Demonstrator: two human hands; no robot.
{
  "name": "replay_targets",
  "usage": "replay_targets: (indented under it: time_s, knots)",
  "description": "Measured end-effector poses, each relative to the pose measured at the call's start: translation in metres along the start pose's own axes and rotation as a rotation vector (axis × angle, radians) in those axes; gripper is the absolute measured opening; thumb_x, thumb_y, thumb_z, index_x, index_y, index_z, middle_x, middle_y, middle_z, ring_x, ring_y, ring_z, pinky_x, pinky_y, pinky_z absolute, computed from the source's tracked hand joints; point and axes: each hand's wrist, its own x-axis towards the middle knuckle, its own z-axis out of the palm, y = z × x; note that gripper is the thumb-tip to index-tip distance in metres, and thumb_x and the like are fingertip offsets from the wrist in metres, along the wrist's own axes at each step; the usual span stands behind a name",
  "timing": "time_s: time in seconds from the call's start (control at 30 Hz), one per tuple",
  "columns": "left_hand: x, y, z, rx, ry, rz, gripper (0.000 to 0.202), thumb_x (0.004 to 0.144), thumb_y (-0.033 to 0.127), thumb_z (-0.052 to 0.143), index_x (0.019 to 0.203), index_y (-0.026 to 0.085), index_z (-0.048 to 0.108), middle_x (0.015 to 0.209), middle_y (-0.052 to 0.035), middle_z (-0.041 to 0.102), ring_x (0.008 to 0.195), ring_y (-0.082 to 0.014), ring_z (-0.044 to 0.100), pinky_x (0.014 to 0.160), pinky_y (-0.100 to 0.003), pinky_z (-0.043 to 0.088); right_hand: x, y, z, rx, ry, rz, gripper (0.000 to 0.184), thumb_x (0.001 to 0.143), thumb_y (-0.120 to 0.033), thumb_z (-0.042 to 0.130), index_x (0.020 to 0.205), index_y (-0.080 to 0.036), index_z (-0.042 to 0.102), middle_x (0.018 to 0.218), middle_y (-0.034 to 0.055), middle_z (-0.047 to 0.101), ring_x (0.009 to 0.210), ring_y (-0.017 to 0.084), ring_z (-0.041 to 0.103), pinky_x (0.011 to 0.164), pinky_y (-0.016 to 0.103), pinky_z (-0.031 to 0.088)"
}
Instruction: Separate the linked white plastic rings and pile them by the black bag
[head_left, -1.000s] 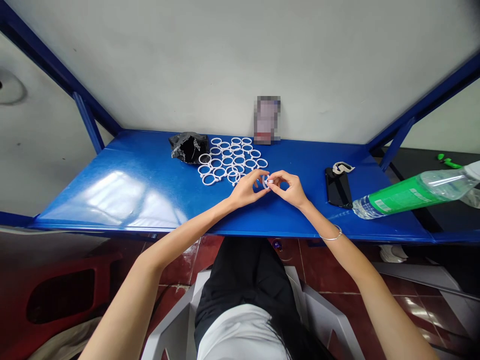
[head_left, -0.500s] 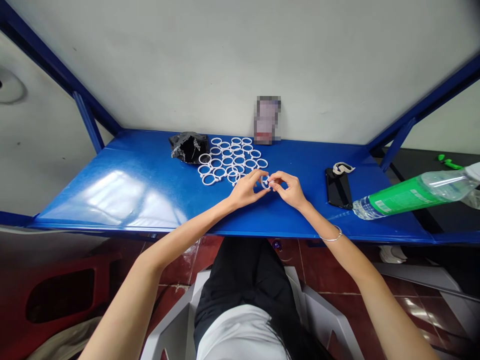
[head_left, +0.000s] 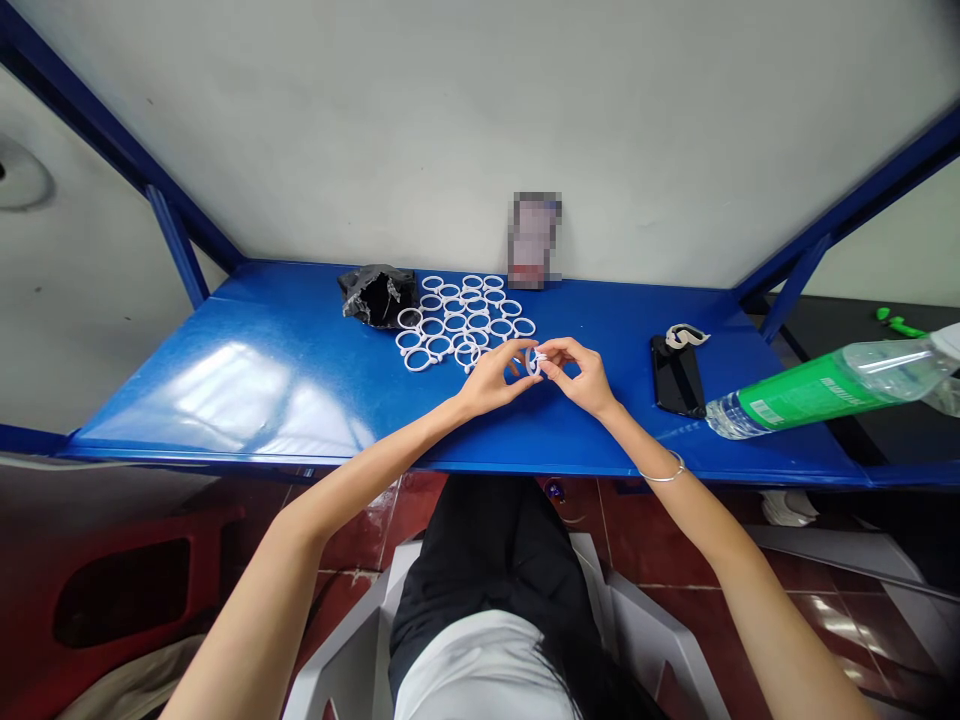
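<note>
Between my two hands, just above the front middle of the blue table [head_left: 592,420], is a small white plastic ring [head_left: 533,368]. My left hand [head_left: 495,378] grips its left side, thumb below and fingers above. At the ring's right side, my right hand [head_left: 577,372] pinches it near a small knob; the fingertips partly hide this spot. Beyond my left hand lies a loose group of similar white rings [head_left: 478,321], each with a small tab on its edge, some overlapping. A crumpled black plastic bag [head_left: 379,295] with a torn opening sits to their left.
On the right lie a black phone [head_left: 676,378] and a white curved item [head_left: 686,337]. A bottle with a green label [head_left: 810,390] stands beside them, tilted in view. A blurred-out upright object [head_left: 534,240] leans on the wall behind. Blue frame bars [head_left: 799,285] rise at both sides.
The ring between my hands has turned slightly, and my right fingertips have shifted a little on it. The rings on the table, bag, phone and bottle have stayed put.
</note>
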Motion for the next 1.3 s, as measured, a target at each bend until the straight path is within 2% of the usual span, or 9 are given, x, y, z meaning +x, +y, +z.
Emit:
replay_targets:
  time_s: [0.13, 0.23, 0.33, 0.4, 0.5, 0.67, 0.9, 1.3]
  knots:
    - [0.0007, 0.0008, -0.0006, -0.013, -0.007, 0.003, 0.044, 0.085, 0.037, 0.067, 0.121, 0.017, 0.053, 0.110, -0.0092, 0.067, 0.070, -0.0091, 0.065, 0.064, -0.020, 0.055, 0.0007, 0.0000, -0.0011, 0.000, 0.037, -0.013, 0.014, 0.088, -0.035, 0.064, 0.094, -0.023, 0.066, 0.085, 0.0009, 0.070, 0.062, 0.012, 0.063, 0.059, 0.025, 0.054]
    - [0.0013, 0.0030, -0.0015, -0.003, -0.019, 0.015, 0.043, 0.087, 0.037, 0.064, 0.124, 0.017, 0.052, 0.117, -0.0116, 0.065, 0.084, -0.0134, 0.067, 0.064, -0.021, 0.055, 0.0009, 0.0008, -0.0008, -0.015, 0.058, -0.016, 0.014, 0.088, -0.036, 0.064, 0.091, -0.022, 0.067, 0.086, 0.0012, 0.071, 0.063, 0.012, 0.063, 0.059, 0.026, 0.054]
    - [0.0019, 0.0058, -0.0033, 0.028, 0.017, 0.042, 0.042, 0.089, 0.038, 0.062, 0.125, 0.019, 0.051, 0.124, -0.0136, 0.060, 0.098, -0.0172, 0.065, 0.066, -0.023, 0.056, 0.0009, 0.0011, -0.0005, -0.039, 0.076, -0.017, 0.016, 0.088, -0.037, 0.063, 0.091, -0.022, 0.067, 0.086, 0.0019, 0.072, 0.064, 0.013, 0.064, 0.060, 0.026, 0.054]
    - [0.0024, 0.0071, -0.0049, 0.070, 0.052, 0.071, 0.035, 0.090, 0.037, 0.059, 0.119, 0.019, 0.054, 0.120, -0.0130, 0.061, 0.100, -0.0181, 0.063, 0.067, -0.025, 0.055, 0.0008, 0.0005, -0.0004, -0.049, 0.085, -0.030, 0.015, 0.088, -0.036, 0.063, 0.090, -0.021, 0.067, 0.085, 0.0022, 0.071, 0.063, 0.013, 0.063, 0.059, 0.026, 0.054]
    - [0.0032, 0.0072, -0.0064, 0.133, 0.080, 0.116, 0.021, 0.094, 0.035, 0.054, 0.106, 0.019, 0.060, 0.106, -0.0101, 0.064, 0.098, -0.0173, 0.063, 0.070, -0.026, 0.054, 0.0004, -0.0015, 0.0001, -0.066, 0.081, -0.051, 0.016, 0.089, -0.036, 0.063, 0.088, -0.021, 0.067, 0.081, 0.0025, 0.071, 0.062, 0.013, 0.062, 0.057, 0.027, 0.052]
    - [0.0037, 0.0048, -0.0058, 0.164, 0.112, 0.137, 0.019, 0.096, 0.033, 0.050, 0.098, 0.019, 0.062, 0.092, -0.0063, 0.065, 0.084, -0.0133, 0.063, 0.070, -0.025, 0.053, -0.0005, -0.0034, 0.0011, -0.100, 0.068, -0.077, 0.016, 0.089, -0.036, 0.063, 0.088, -0.022, 0.069, 0.079, 0.0028, 0.071, 0.061, 0.014, 0.062, 0.056, 0.027, 0.052]
    - [0.0025, 0.0043, -0.0048, 0.197, 0.118, 0.174, 0.019, 0.096, 0.031, 0.050, 0.096, 0.018, 0.063, 0.089, -0.0060, 0.065, 0.082, -0.0126, 0.063, 0.067, -0.023, 0.052, -0.0020, 0.0005, 0.0016, -0.085, 0.071, -0.124, 0.011, 0.088, -0.030, 0.065, 0.085, -0.021, 0.070, 0.076, 0.0022, 0.071, 0.061, 0.014, 0.063, 0.056, 0.027, 0.051]
    - [0.0006, 0.0038, -0.0033, 0.229, 0.126, 0.213, 0.017, 0.096, 0.029, 0.050, 0.095, 0.018, 0.063, 0.089, -0.0062, 0.066, 0.081, -0.0126, 0.064, 0.067, -0.023, 0.053, -0.0025, 0.0008, 0.0022, -0.098, 0.061, -0.115, 0.014, 0.089, -0.031, 0.062, 0.080, -0.021, 0.067, 0.073, 0.0027, 0.070, 0.058, 0.015, 0.061, 0.056, 0.029, 0.050]
